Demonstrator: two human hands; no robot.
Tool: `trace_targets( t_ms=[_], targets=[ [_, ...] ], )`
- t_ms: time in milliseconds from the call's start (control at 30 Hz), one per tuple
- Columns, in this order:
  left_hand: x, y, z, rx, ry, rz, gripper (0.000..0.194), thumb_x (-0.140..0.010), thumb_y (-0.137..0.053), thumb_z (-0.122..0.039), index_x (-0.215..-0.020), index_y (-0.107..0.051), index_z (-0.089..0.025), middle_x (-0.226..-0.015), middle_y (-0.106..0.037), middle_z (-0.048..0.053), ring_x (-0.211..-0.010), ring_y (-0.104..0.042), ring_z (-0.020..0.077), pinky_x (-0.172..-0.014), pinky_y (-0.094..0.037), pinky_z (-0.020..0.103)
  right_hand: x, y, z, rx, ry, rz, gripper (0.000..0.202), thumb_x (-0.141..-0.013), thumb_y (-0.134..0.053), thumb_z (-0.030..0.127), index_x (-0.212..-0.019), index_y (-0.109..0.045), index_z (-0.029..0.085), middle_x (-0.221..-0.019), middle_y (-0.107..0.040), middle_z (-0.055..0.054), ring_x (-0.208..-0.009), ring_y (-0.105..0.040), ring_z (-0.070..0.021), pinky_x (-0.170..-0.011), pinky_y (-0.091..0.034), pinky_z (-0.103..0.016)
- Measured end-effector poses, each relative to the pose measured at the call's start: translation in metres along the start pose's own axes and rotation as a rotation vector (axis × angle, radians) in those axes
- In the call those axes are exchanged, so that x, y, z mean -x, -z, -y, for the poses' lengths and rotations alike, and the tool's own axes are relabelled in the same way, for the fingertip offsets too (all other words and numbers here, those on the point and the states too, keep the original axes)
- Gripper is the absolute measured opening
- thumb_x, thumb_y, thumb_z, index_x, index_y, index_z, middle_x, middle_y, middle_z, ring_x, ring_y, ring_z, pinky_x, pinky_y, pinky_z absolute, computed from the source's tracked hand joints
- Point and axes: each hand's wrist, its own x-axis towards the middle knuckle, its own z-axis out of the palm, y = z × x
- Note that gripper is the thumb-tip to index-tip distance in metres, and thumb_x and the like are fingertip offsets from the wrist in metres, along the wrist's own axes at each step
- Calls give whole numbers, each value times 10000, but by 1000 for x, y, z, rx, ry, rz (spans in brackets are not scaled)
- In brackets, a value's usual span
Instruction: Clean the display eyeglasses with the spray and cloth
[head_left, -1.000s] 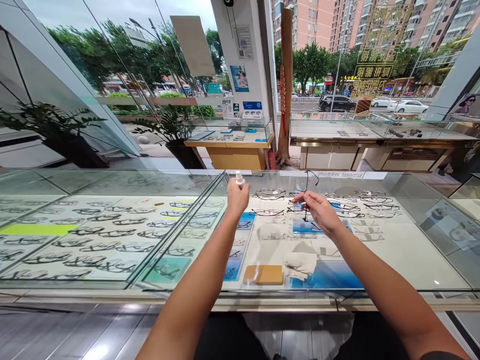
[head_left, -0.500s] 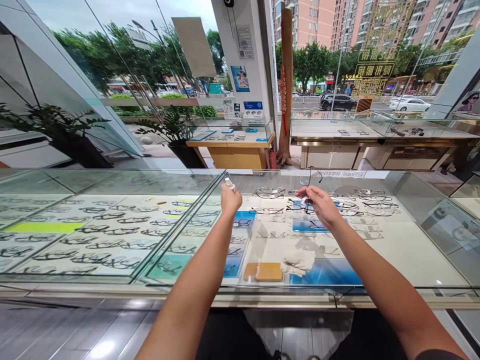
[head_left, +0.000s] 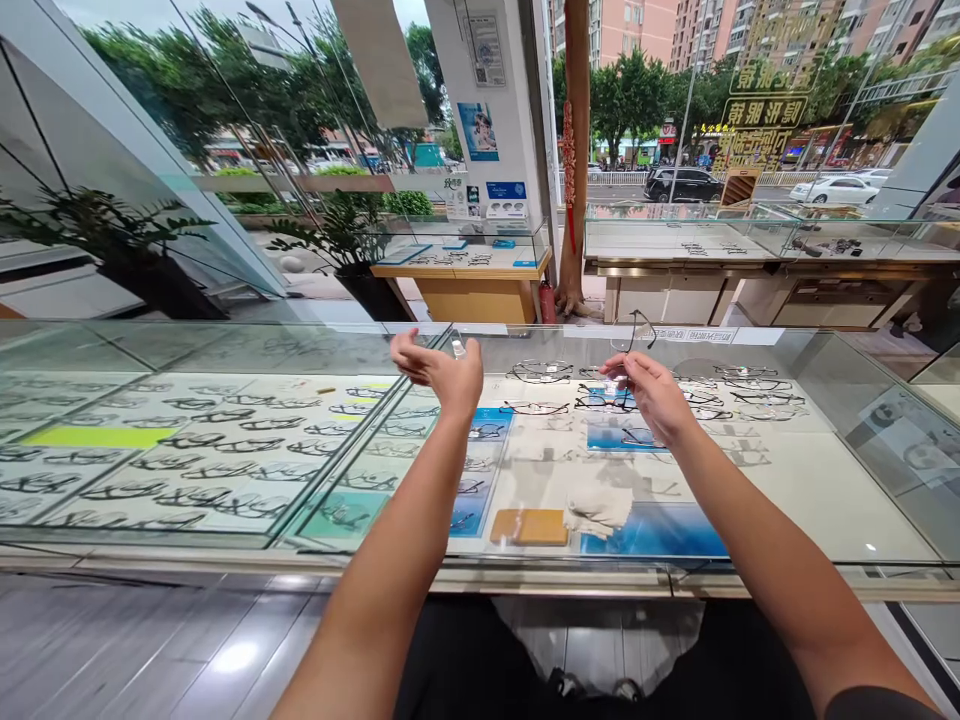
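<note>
My left hand (head_left: 442, 375) is open above the glass counter, its fingers stretched out to the left and its thumb apart. A small white bottle (head_left: 458, 347) shows between the thumb and the fingers, its lower part hidden by the hand. My right hand (head_left: 651, 392) is closed in a pinch on a pair of thin dark-framed eyeglasses (head_left: 634, 330), with a temple sticking up above the fingers. Beneath that hand, inside the case, lie several eyeglasses (head_left: 536, 408) and a blue card (head_left: 619, 439).
The glass display counter (head_left: 480, 578) spans the view. A tan case (head_left: 529, 527) and a crumpled pale cloth (head_left: 600, 508) lie near its front. Rows of eyeglasses (head_left: 217, 440) fill the left section. Beyond are more showcases (head_left: 472, 258), a wooden post (head_left: 576, 150) and potted plants (head_left: 341, 235).
My left hand has let go of the white bottle and spread its fingers leftward. My right hand still holds the eyeglasses, shifted slightly right. The view has tilted down a little.
</note>
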Motion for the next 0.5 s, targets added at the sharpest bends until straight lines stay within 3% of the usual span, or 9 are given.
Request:
trace_targets(
  t_ms=[67, 100, 167, 200, 267, 333, 400, 500],
  targets=[
    [9, 13, -17, 165, -180, 22, 473, -824, -668, -241, -1232, -434, -192, -1375, -507, 172, -1345, -501, 302, -1151, -398, 457, 0, 2, 3, -4, 4, -20, 401, -861, -700, 658, -908, -743, 261, -1009, -772, -52, -961, -631, -215, -835, -460, -352],
    [16, 20, -25, 261, -247, 135, 324, -856, -627, -249, -1142, -482, -205, -1222, -580, 120, -1188, -583, 260, -1054, -460, 411, 0, 3, 5, 0, 6, -28, 408, -861, -693, 666, -909, -739, 263, -1017, -770, -53, -959, -630, -216, -834, -464, -355],
    [33, 33, -40, 422, -339, 563, 119, -910, -579, -320, -945, -537, -215, -912, -603, 36, -847, -604, 190, -812, -494, 327, 0, 4, 7, 11, 5, -35, 422, -864, -677, 681, -908, -729, 264, -1022, -768, -58, -968, -630, -221, -832, -469, -358],
    [43, 40, -46, 454, -378, 834, 156, -916, -591, -361, -885, -556, -213, -825, -592, 15, -750, -571, 169, -725, -468, 301, 0, 4, 7, 13, 5, -37, 424, -866, -673, 683, -906, -725, 264, -1020, -766, -59, -974, -630, -223, -831, -471, -358],
    [63, 51, -54, 419, -495, 1315, 205, -926, -619, -390, -840, -604, -205, -785, -610, 3, -705, -546, 150, -679, -432, 277, 1, 4, 9, 8, 1, -36, 417, -867, -673, 677, -900, -720, 264, -1013, -762, -58, -981, -629, -222, -833, -471, -357],
    [80, 59, -58, 336, -662, 1697, 222, -875, -715, -410, -838, -634, -207, -829, -631, 2, -771, -571, 158, -718, -436, 270, 3, 3, 10, -12, -2, -34, 400, -859, -690, 663, -895, -723, 266, -1001, -758, -51, -977, -626, -218, -839, -468, -354],
    [91, 63, -57, 191, -791, 1917, 295, -801, -807, -449, -882, -649, -214, -919, -642, 11, -856, -592, 181, -763, -441, 275, 4, 1, 12, -25, -5, -31, 391, -850, -705, 655, -893, -728, 267, -992, -756, -47, -971, -623, -217, -849, -466, -354],
    [97, 63, -53, -60, -875, 1974, 370, -782, -827, -494, -964, -649, -225, -988, -634, 25, -881, -597, 207, -744, -422, 290, 7, 0, 14, -4, -11, -25, 394, -862, -692, 659, -890, -727, 267, -1002, -757, -48, -985, -627, -223, -858, -468, -360]
  ],
)
